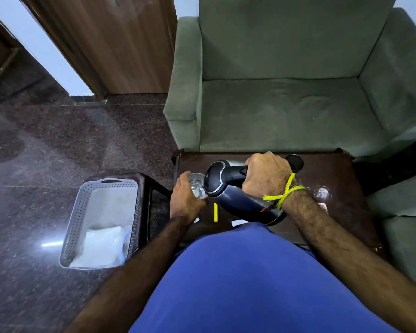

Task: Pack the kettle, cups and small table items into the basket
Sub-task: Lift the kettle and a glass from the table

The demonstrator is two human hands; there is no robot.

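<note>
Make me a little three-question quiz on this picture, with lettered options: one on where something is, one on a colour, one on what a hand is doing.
1. Where is the basket?
A. on the armchair
B. on a low stand to the left of the table
C. on the table

2. What colour is the thread tied at the right wrist?
A. yellow
B. red
C. white

3. What is the right hand doing?
A. lying flat on the table
B. hanging idle
C. gripping the handle of the tilted kettle

Answers:
1 B: the grey basket sits on a dark stand beside the table, a clear bag inside it.
2 A: the thread is bright yellow.
3 C: its fingers curl round the handle, the kettle tipped toward the glass held by the left hand.
</note>
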